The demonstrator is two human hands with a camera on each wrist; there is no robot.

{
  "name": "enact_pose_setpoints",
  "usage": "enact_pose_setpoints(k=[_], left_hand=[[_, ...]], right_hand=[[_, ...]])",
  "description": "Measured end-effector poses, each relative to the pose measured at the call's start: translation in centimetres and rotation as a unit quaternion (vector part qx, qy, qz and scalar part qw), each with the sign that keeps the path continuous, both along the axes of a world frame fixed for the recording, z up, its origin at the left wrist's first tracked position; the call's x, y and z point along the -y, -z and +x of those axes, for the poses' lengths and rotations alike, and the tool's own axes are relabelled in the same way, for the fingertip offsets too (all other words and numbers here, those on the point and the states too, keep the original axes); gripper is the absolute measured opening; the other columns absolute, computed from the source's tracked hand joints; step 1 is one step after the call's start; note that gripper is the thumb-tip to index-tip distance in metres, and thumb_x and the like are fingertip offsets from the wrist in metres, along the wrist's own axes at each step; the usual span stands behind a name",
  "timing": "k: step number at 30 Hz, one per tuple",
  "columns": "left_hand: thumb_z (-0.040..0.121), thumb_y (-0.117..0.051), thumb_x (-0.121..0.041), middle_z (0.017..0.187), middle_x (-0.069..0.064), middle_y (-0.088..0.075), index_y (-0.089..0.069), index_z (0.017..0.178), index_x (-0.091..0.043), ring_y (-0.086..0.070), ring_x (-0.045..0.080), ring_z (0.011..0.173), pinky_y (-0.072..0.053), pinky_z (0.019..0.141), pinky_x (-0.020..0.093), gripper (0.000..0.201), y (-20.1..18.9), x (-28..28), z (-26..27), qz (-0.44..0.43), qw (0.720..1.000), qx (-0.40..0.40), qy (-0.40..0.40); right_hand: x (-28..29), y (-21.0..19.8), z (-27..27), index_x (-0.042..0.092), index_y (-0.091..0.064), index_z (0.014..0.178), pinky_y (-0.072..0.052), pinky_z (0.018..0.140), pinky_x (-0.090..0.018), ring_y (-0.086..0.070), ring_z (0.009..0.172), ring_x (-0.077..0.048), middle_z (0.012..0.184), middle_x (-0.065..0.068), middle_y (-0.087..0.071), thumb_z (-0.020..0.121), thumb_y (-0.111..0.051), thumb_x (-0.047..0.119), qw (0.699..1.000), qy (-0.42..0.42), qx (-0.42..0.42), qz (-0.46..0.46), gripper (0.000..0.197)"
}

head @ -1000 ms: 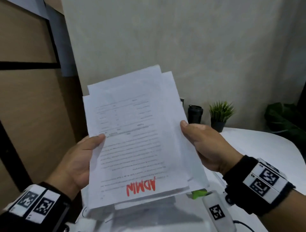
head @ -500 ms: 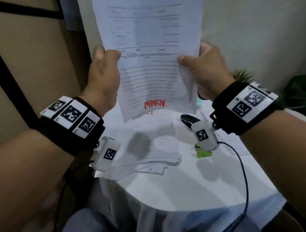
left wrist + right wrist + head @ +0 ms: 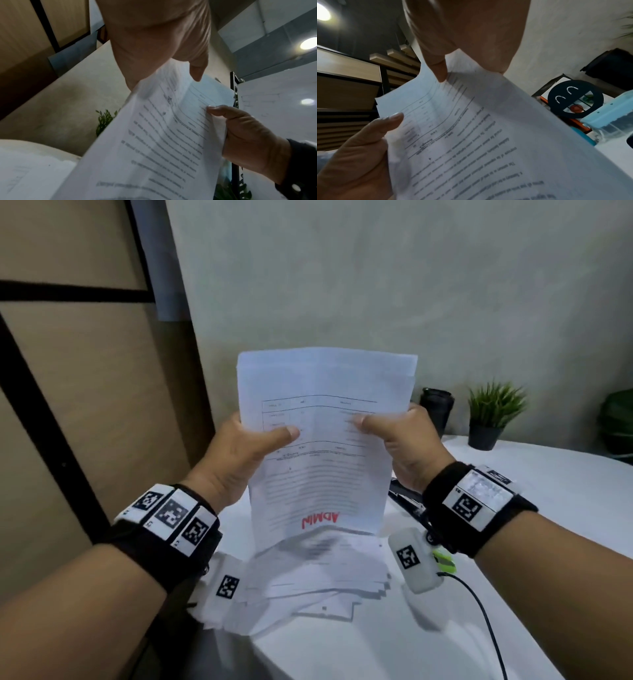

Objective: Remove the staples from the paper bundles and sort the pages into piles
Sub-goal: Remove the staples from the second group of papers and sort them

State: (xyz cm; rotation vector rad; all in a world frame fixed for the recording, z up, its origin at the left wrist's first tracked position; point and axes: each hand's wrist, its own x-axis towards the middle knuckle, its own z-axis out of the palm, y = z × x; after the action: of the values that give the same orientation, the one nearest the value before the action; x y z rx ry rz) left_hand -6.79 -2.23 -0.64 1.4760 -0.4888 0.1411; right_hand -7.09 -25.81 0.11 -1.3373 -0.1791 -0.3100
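A bundle of white printed pages (image 3: 322, 460) with a red upside-down "ADMIN" stamp stands upright above the table, its lower edge near a loose pile of pages (image 3: 318, 580). My left hand (image 3: 246, 446) pinches its left edge, thumb on the front. My right hand (image 3: 394, 440) pinches the right edge the same way. In the left wrist view the bundle (image 3: 163, 142) slopes under my left hand (image 3: 163, 47), with the right hand (image 3: 243, 135) opposite. The right wrist view shows the bundle (image 3: 488, 142) under my right hand (image 3: 462, 40), with the left thumb (image 3: 390, 121) on the page. No staple is visible.
The white round table (image 3: 548, 491) carries a black stapler (image 3: 407, 501) behind my right wrist and a green object (image 3: 445, 561) beside it. A black cup (image 3: 438, 409) and a small potted plant (image 3: 493, 416) stand at the back against the wall.
Both hands have shifted up the bundle's sides and hold it upright over the pile. The head view dipped toward the table and has risen again.
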Motion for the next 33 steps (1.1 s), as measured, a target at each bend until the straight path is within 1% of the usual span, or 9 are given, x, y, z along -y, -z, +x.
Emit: enact_pose_setpoints(k=[5,8,10,13,17,21,25,29,33], left_hand=[[0.088,-0.076,0.000,0.114,0.016,-0.078,-0.073,0.116,-0.004,-0.073,0.040,0.109,-0.059,0.096,0.055,0.029,1.0,0.5,0.5,-0.032,0.997,-0.055,-0.044],[0.095,-0.066,0.001,0.120,0.015,-0.077,-0.071,0.123,-0.005,-0.074,0.036,0.109,-0.058,0.098,0.054,0.029,0.4,-0.3,0.7,-0.130,0.986,-0.084,-0.068],[0.098,-0.065,-0.005,0.130,0.015,-0.073,-0.065,0.135,-0.006,-0.072,0.036,0.116,-0.059,0.096,0.052,0.037,-0.4,-1.3,1.0,-0.230,0.966,-0.111,-0.044],[0.099,-0.065,-0.015,0.137,0.016,-0.068,-0.059,0.144,-0.011,-0.069,0.038,0.121,-0.060,0.089,0.057,0.046,-1.5,-1.5,0.8,-0.343,0.923,-0.175,0.001],[0.103,-0.060,-0.018,0.129,0.014,-0.074,-0.066,0.134,-0.015,-0.072,0.037,0.117,-0.056,0.098,0.060,0.032,-1.5,1.3,-0.6,-0.389,0.898,-0.200,0.046],[0.097,-0.063,-0.006,0.120,0.012,-0.077,-0.070,0.125,-0.012,-0.076,0.030,0.107,-0.065,0.083,0.043,0.029,0.0,-0.6,-0.5,-0.355,0.916,-0.186,-0.011],[0.088,-0.070,-0.003,0.100,0.011,-0.078,-0.067,0.103,-0.010,-0.075,0.027,0.084,-0.064,0.061,0.032,0.017,0.7,-5.4,0.1,-0.166,0.972,-0.158,-0.058],[0.071,-0.082,-0.004,0.125,0.018,-0.074,-0.066,0.128,-0.004,-0.071,0.037,0.114,-0.061,0.092,0.050,0.059,0.0,-6.5,0.2,-0.042,0.988,-0.148,-0.012],[0.061,-0.096,-0.016,0.123,0.013,-0.075,-0.069,0.122,-0.012,-0.073,0.033,0.113,-0.060,0.094,0.053,0.066,-0.2,-5.5,0.2,-0.055,0.994,-0.075,-0.055]], right_hand=[[-0.5,0.9,-0.2,-0.004,-0.072,0.103,-0.058,0.088,-0.050,-0.072,0.098,-0.040,0.105,-0.020,-0.075,0.078,-0.074,-0.010,1.000,-0.010,-0.019,-0.020,0.026],[0.9,1.2,0.1,0.006,-0.071,0.088,-0.057,0.074,-0.038,-0.070,0.080,-0.025,0.092,-0.011,-0.074,0.079,-0.077,-0.001,0.994,0.066,-0.003,-0.086,0.013],[2.6,1.6,0.1,0.011,-0.071,0.093,-0.056,0.073,-0.036,-0.068,0.081,-0.021,0.094,-0.010,-0.073,0.079,-0.082,0.013,0.988,0.119,-0.012,-0.094,0.018],[3.1,2.5,-1.0,0.018,-0.064,0.108,-0.054,0.090,-0.045,-0.069,0.098,-0.025,0.104,-0.002,-0.075,0.077,-0.084,0.029,0.997,0.015,-0.072,-0.031,0.039],[0.4,2.2,-2.0,0.016,-0.065,0.122,-0.052,0.095,-0.050,-0.069,0.110,-0.031,0.121,-0.008,-0.073,0.089,-0.068,0.007,0.989,-0.072,-0.038,0.126,0.035],[1.9,0.0,-1.3,0.009,-0.068,0.114,-0.055,0.089,-0.045,-0.071,0.100,-0.030,0.110,-0.010,-0.075,0.093,-0.060,-0.005,0.994,0.024,0.011,0.103,0.027],[5.6,-1.8,-1.5,0.008,-0.070,0.101,-0.053,0.060,-0.022,-0.064,0.077,-0.020,0.085,-0.003,-0.073,0.088,-0.063,-0.008,0.999,0.028,0.011,-0.027,0.022],[5.2,-1.6,-1.6,-0.007,-0.068,0.109,-0.058,0.084,-0.043,-0.069,0.092,-0.034,0.108,-0.022,-0.073,0.084,-0.065,-0.012,0.996,-0.009,-0.011,-0.090,0.026],[3.3,-0.7,-1.0,0.001,-0.072,0.102,-0.058,0.077,-0.044,-0.070,0.088,-0.032,0.099,-0.017,-0.077,0.084,-0.070,-0.008,0.995,0.029,0.004,-0.095,0.021]])
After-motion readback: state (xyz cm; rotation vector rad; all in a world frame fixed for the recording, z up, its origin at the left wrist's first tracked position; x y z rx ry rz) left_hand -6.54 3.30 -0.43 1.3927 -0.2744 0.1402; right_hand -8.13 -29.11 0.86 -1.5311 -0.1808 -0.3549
